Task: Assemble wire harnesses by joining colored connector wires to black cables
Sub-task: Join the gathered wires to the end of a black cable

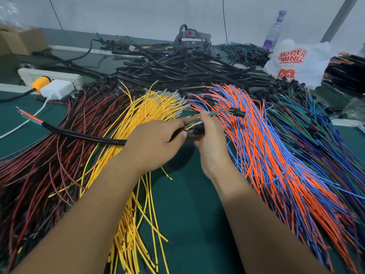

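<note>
Left hand (156, 139) gripped thick black sheathed cable (79, 134), long axis running left-right over green table (177, 204), coloured cores fanning at far-left end. Right hand (209, 139) pinched thin coloured connector wires (221, 112) at cable's near end.

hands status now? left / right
Left hand: grips the black cable at its wire end.
Right hand: pinches the connector wires.

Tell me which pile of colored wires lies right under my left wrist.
The yellow wire pile, fanned between the dark red pile and the orange-and-blue pile.
</note>
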Demonstrator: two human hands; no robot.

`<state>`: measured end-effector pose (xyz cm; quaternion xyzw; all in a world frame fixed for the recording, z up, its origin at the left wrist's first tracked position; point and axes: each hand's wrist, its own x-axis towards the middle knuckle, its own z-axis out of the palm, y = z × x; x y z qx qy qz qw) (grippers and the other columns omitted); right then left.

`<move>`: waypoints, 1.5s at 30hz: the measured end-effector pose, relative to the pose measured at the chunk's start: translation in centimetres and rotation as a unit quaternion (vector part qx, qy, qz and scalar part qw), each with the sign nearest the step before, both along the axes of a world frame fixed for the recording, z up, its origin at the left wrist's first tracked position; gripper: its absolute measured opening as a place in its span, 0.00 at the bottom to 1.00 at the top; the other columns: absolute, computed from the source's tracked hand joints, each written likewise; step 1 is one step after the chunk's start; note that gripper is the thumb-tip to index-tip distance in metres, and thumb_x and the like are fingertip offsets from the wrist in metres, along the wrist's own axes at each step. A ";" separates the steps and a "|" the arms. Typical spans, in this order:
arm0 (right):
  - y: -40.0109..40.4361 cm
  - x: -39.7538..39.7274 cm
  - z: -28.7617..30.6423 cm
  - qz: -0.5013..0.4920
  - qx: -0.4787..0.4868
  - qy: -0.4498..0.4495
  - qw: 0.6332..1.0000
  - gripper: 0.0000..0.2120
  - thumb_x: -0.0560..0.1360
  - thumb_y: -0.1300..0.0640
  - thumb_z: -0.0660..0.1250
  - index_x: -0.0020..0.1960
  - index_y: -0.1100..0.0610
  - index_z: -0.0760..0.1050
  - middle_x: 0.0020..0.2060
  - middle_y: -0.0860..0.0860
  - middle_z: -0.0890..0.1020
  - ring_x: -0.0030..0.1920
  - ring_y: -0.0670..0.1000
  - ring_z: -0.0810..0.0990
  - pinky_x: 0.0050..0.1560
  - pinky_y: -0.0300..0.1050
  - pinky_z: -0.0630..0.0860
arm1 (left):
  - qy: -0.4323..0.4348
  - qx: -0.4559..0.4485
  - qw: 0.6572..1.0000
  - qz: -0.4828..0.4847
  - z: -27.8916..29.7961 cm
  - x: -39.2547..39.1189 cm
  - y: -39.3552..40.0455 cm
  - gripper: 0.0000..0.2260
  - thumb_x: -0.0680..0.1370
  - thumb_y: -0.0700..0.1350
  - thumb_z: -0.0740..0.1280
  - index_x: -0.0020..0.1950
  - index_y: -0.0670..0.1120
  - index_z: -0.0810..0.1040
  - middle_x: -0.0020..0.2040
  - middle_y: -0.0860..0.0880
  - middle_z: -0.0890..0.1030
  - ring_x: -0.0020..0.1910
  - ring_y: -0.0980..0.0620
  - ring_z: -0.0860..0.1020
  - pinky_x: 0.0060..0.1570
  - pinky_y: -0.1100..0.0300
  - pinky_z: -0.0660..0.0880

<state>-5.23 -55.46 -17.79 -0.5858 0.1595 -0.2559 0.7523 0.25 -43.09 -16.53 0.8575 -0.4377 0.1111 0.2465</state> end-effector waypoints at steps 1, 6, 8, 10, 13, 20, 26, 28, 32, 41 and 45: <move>0.1 0.0 -0.1 -0.004 -0.007 0.010 1.000 0.13 0.79 0.48 0.58 0.55 0.55 0.75 0.54 0.59 0.80 0.57 0.59 0.77 0.66 0.64 0.70 | 0.004 0.003 1.000 -0.003 0.0 -0.1 0.0 0.14 0.80 0.53 0.57 0.63 0.59 0.75 0.31 0.57 0.72 0.33 0.55 0.70 0.28 0.59 0.60; 0.4 0.3 -0.3 -0.014 -0.021 0.027 0.999 0.14 0.80 0.46 0.57 0.61 0.51 0.72 0.60 0.58 0.78 0.61 0.59 0.76 0.67 0.66 0.68 | 0.035 -0.010 0.999 0.003 -0.5 -0.2 -0.6 0.19 0.81 0.51 0.56 0.72 0.63 0.65 0.31 0.58 0.70 0.35 0.54 0.70 0.30 0.58 0.61; 0.4 0.4 -0.4 -0.013 -0.032 0.036 0.999 0.16 0.81 0.45 0.57 0.62 0.53 0.72 0.61 0.58 0.78 0.59 0.56 0.76 0.67 0.65 0.69 | 0.058 -0.022 0.998 0.003 -0.6 -0.2 -0.7 0.19 0.81 0.51 0.57 0.71 0.63 0.67 0.34 0.60 0.73 0.38 0.52 0.72 0.32 0.58 0.65; 0.3 0.3 -0.3 0.002 -0.033 0.039 0.999 0.21 0.81 0.43 0.55 0.63 0.57 0.73 0.61 0.58 0.78 0.60 0.56 0.77 0.64 0.60 0.73 | 0.115 -0.056 0.992 -0.003 -0.6 -0.2 -0.6 0.16 0.80 0.50 0.60 0.67 0.62 0.72 0.43 0.61 0.79 0.45 0.53 0.76 0.40 0.56 0.72; -0.3 0.1 0.1 0.048 0.028 0.007 0.998 0.23 0.82 0.40 0.49 0.52 0.55 0.75 0.51 0.57 0.81 0.51 0.55 0.80 0.48 0.49 0.78 | 0.212 -0.125 0.969 -0.007 -0.5 0.4 -0.4 0.07 0.76 0.47 0.64 0.51 0.59 0.74 0.42 0.58 0.81 0.45 0.54 0.79 0.46 0.55 0.73; -0.7 -0.5 0.2 -0.133 -0.092 0.009 0.987 0.08 0.80 0.58 0.61 0.44 0.58 0.75 0.35 0.52 0.78 0.34 0.52 0.77 0.31 0.35 0.71 | 0.229 -0.166 0.959 0.011 -0.7 1.9 0.3 0.05 0.80 0.47 0.64 0.48 0.58 0.76 0.36 0.57 0.82 0.28 0.58 0.76 0.36 0.61 0.75; -0.6 -0.5 -0.2 -0.116 -0.195 -0.012 0.974 0.10 0.75 0.64 0.68 0.45 0.48 0.77 0.37 0.48 0.78 0.38 0.51 0.77 0.42 0.44 0.74 | 0.198 -0.124 0.972 0.026 -1.2 2.3 0.4 0.05 0.81 0.50 0.61 0.52 0.59 0.75 0.36 0.59 0.81 0.26 0.59 0.72 0.33 0.54 0.71; -0.7 -0.4 -0.3 -0.110 -0.205 -0.017 0.972 0.10 0.74 0.65 0.69 0.49 0.52 0.79 0.40 0.49 0.79 0.39 0.48 0.77 0.44 0.39 0.74 | 0.202 -0.133 0.970 0.017 -1.2 2.3 0.4 0.05 0.81 0.50 0.61 0.51 0.59 0.75 0.36 0.60 0.81 0.25 0.60 0.71 0.32 0.58 0.67; -0.9 -0.2 -0.4 -0.107 -0.184 -0.020 0.977 0.13 0.73 0.69 0.69 0.54 0.55 0.79 0.39 0.50 0.79 0.38 0.47 0.77 0.42 0.33 0.74 | 0.195 -0.134 0.972 0.017 -1.3 2.2 0.3 0.05 0.81 0.49 0.62 0.51 0.58 0.76 0.35 0.61 0.81 0.29 0.63 0.74 0.34 0.58 0.69; -0.5 -0.2 -0.5 -0.086 -0.193 0.008 0.977 0.08 0.75 0.65 0.69 0.47 0.53 0.80 0.35 0.48 0.80 0.38 0.50 0.79 0.47 0.53 0.81 | 0.146 -0.096 0.984 0.043 -1.4 2.1 0.7 0.10 0.79 0.51 0.63 0.59 0.54 0.79 0.42 0.55 0.82 0.47 0.52 0.80 0.51 0.48 0.77; -0.8 -0.4 -0.5 -0.085 -0.209 0.011 0.974 0.10 0.75 0.66 0.68 0.44 0.52 0.79 0.35 0.47 0.81 0.38 0.49 0.80 0.47 0.51 0.80 | 0.125 -0.091 0.986 0.055 -1.4 2.0 0.6 0.10 0.79 0.51 0.64 0.59 0.55 0.80 0.42 0.57 0.81 0.49 0.52 0.80 0.49 0.51 0.77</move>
